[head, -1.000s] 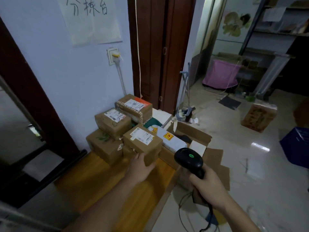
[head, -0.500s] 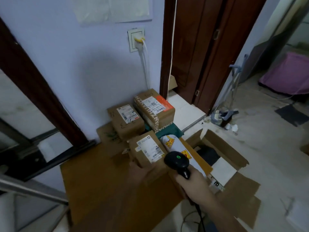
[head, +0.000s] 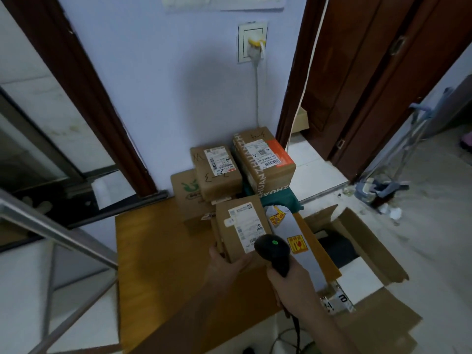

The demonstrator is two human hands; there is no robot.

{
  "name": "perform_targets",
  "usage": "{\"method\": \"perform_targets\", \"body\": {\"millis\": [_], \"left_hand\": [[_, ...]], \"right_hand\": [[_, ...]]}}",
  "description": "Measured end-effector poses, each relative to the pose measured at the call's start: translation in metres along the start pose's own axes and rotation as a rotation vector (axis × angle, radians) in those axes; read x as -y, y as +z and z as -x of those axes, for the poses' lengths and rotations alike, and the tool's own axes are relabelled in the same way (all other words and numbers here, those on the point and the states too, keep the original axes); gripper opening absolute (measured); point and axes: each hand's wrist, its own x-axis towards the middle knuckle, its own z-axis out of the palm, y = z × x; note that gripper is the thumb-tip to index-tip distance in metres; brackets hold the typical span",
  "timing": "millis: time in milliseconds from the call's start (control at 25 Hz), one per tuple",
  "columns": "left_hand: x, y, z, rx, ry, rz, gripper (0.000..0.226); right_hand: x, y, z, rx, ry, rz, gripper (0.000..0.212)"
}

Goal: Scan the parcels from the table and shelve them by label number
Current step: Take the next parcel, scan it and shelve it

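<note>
Brown parcel [head: 240, 228], white label up, gripped by left hand [head: 224, 264], right hand [head: 291, 284] holding black scanner [head: 274, 252]

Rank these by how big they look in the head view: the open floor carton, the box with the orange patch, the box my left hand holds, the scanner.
1. Open floor carton
2. Box with the orange patch
3. Held box, looks alike; nearer, so unsure
4. Scanner

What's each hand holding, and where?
Left hand grips the labelled cardboard parcel at its near bottom corner; right hand grips the barcode scanner by its handle.
</note>
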Motion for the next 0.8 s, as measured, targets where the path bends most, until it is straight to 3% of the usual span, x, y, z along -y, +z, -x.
{"method": "perform_targets", "body": {"millis": [280, 440, 640, 800], "left_hand": [[0.012, 0.006, 0.005, -0.005, -0.001, 0.073, 0.137], [0.014, 0.013, 0.005, -0.016, -0.025, 0.104, 0.123], [0.019, 0.014, 0.005, -0.037, -0.037, 0.102, 0.138], [0.021, 0.013, 0.008, -0.037, -0.057, 0.169, 0.117]], "right_hand": [[-0.004, -0.008, 0.011, -0.007, 0.012, 0.037, 0.008], [-0.005, -0.014, 0.018, -0.003, 0.001, 0.036, 0.006], [-0.009, -0.021, 0.025, -0.006, -0.004, 0.069, 0.008], [-0.013, -0.021, 0.034, -0.014, 0.02, 0.063, 0.007]]}}
